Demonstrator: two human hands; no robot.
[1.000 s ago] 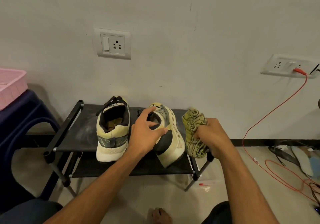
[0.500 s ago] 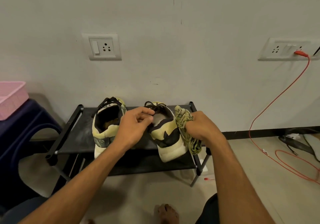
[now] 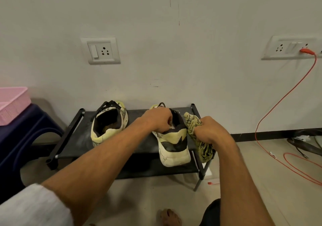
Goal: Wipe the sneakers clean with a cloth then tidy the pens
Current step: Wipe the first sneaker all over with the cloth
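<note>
1. One sneaker [image 3: 108, 126] stands on the rack [image 3: 69, 135]; the left hand [image 3: 156, 119] grips the other sneaker [image 3: 174, 149] by its collar.
2. The right hand [image 3: 209, 129] clutches the cloth [image 3: 203, 149] just beside it; best to steady the shoe and wipe firmly.

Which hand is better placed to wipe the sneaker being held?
Right. The right hand grips the cloth just beside the sneaker, while the left hand is occupied gripping its collar, apparently steadying it.
</note>
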